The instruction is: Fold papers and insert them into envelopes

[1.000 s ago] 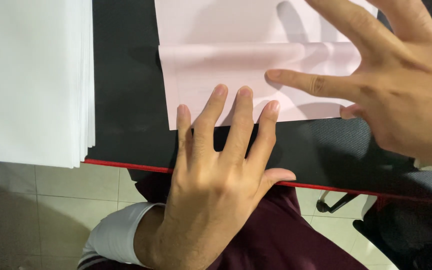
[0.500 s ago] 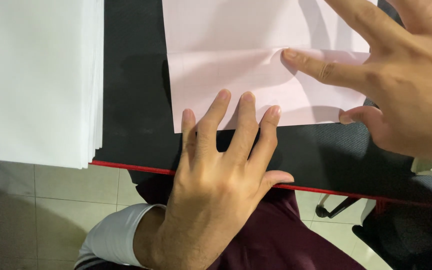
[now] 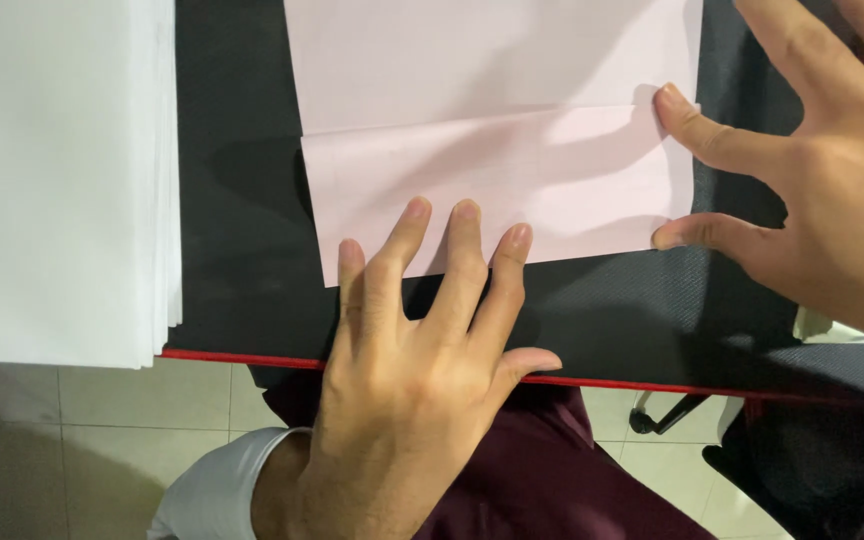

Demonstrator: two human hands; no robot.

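Head view: one pale pink sheet of paper, folded, with a horizontal crease across it, lying flat on a black desk with a red front edge. Left hand: open, fingers spread and extended, palm down; four fingertips pressing on the near edge of the sheet, thumb out to the side over the desk edge; nothing gripped. Right hand: open, fingers splayed; index fingertip on the right end of the crease, thumb tip touching the sheet's near right corner; nothing gripped. The sheet lies between the two hands, just beyond the left fingertips. Stack of white paper: well to the left of the left hand, overhanging the desk's front edge. Maroon garment with a white sleeve below the left hand; tiled floor beneath.
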